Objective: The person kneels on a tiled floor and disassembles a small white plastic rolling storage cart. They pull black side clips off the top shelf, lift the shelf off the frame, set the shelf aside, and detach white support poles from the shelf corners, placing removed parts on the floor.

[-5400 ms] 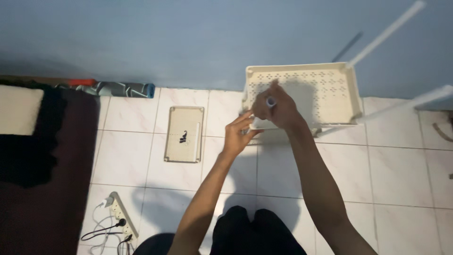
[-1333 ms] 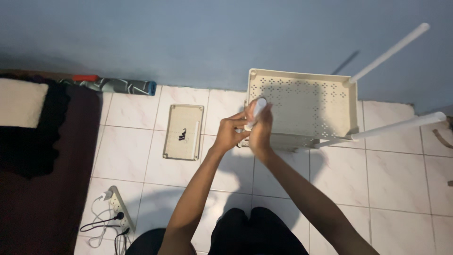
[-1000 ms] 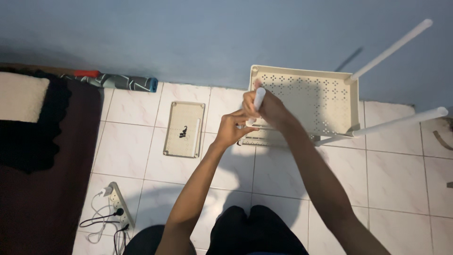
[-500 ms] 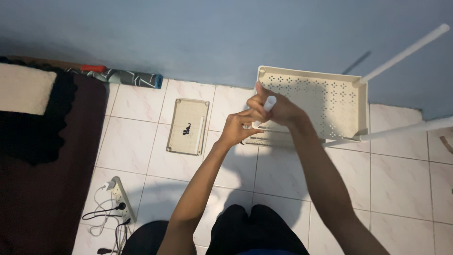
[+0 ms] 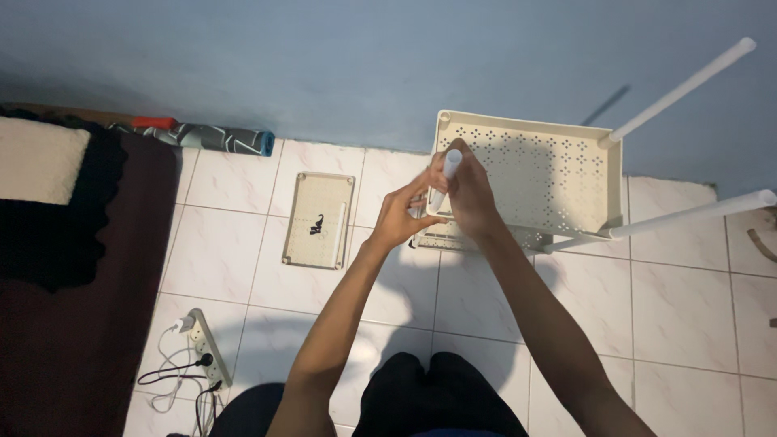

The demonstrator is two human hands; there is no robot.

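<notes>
White tile floor [image 5: 696, 324] here, with a cream perforated shelf tray [image 5: 538, 174] sitting on it by the blue wall. Left of the tray lies a flat cream panel [image 5: 318, 220], and further left a rolled mat [image 5: 212, 137] and a dark rug [image 5: 81, 283]. A power strip [image 5: 204, 346] with cords lies below-left of the panel.

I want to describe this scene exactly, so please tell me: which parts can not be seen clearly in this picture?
Head view only:
- Lower end of the white tube: covered by the right hand and left hand.
- Near left corner of the perforated cream shelf: behind both hands.
- Far ends of the two white poles: one reaches the right edge.
- Small dark item on the flat cream tray: too small to identify.
- Power strip cables: cut off by the bottom edge.
</notes>
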